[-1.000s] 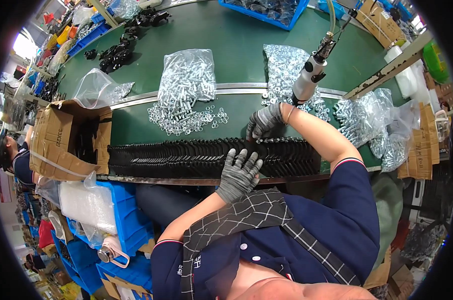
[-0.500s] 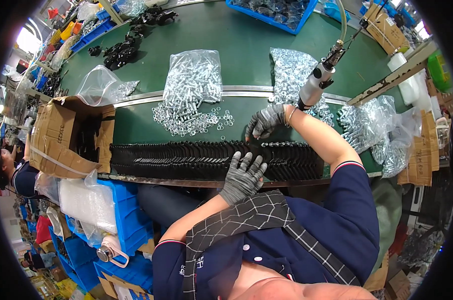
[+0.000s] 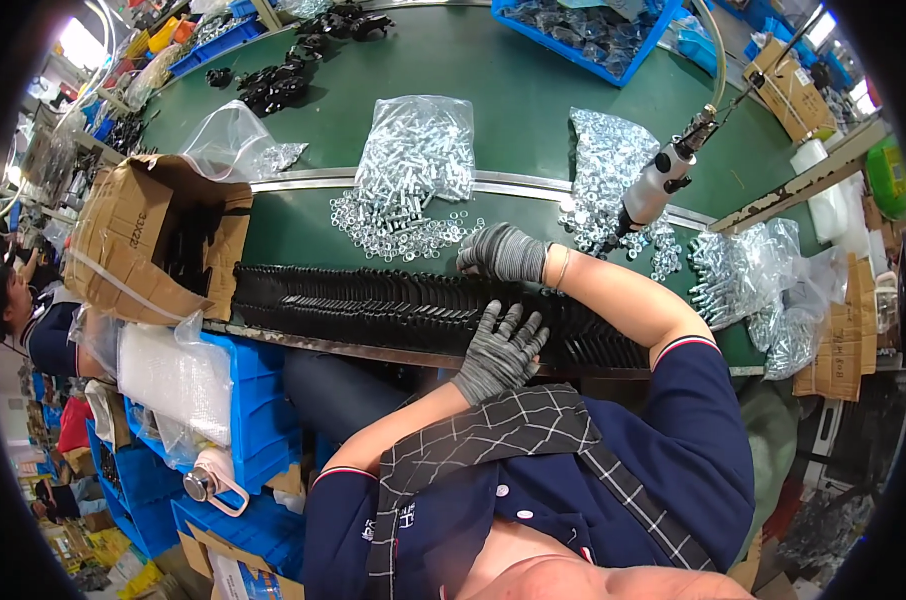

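A long row of thin black parts [image 3: 373,305] stands packed side by side along the near table edge. My left hand [image 3: 500,350], in a grey striped glove, rests on the row's near side with fingers spread. Above the far side of the row is my right hand [image 3: 505,253], gloved alike, its fingers curled down beside the loose washers [image 3: 398,238]. Whatever its fingertips hold, if anything, is hidden. Behind the washers lies a clear bag of silver bolts [image 3: 420,150], spilling toward the row. A grey power screwdriver [image 3: 658,185] hangs right of my right hand.
An open cardboard box [image 3: 138,240] holding black parts stands at the row's left end. More hardware bags [image 3: 613,155] lie at the right. A metal strip [image 3: 518,183] crosses the green table. A blue bin [image 3: 593,40] sits at the back; another person [image 3: 33,310] is at far left.
My right hand has moved left along the row, closer to the loose washers, and its fingers are more curled. My left hand stays on the row. The whole view has shifted slightly.
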The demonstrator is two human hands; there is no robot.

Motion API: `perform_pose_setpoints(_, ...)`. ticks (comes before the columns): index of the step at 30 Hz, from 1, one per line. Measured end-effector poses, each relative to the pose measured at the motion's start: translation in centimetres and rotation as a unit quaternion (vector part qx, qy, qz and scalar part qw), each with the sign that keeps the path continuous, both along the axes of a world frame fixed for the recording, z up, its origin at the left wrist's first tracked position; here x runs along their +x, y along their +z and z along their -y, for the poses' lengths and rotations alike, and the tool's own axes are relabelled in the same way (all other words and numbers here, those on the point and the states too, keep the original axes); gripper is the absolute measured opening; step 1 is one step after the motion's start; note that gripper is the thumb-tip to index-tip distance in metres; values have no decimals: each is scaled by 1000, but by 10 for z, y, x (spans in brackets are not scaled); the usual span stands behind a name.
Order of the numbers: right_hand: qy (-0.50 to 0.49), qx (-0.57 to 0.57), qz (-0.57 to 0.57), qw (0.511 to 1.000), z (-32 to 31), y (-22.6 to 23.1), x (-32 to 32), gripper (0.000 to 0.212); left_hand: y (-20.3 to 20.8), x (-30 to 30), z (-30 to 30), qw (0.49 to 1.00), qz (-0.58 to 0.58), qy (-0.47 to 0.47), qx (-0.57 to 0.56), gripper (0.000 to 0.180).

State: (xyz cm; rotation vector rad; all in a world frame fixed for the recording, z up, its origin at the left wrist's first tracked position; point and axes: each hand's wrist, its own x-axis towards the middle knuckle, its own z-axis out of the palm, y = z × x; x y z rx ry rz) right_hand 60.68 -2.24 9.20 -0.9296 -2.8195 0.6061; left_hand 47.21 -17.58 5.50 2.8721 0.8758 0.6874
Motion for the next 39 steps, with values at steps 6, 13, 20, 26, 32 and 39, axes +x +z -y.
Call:
perform_pose_setpoints(6, -35, 97, 265, 959, 18, 20, -4, 18, 3, -14, 6, 1000, -12, -5, -7, 43)
perform_pose_setpoints(13, -144, 92, 268, 948, 34, 13, 5, 18, 5, -18, 16, 1000, -17, -6, -5, 45)
perform_pose_setpoints(20, -181, 38, 16, 983, 98, 28, 25, 17, 3, -28, 21, 997, -59, -10, -45, 50)
perform_pose_setpoints(26, -134, 158, 46, 977, 127, 31, -1, 30, 13, -54, 33, 996, -74, -16, -52, 55)
perform_pose_setpoints(32, -282, 114, 53, 951, 265, 83, 20, 8, 12, -18, 124, 977, 84, -188, -53, 63)
perform_pose_setpoints(39, -230, 226, 164, 932, 298, 65, -55, 13, 11, -93, 179, 981, 151, -84, 83, 53)
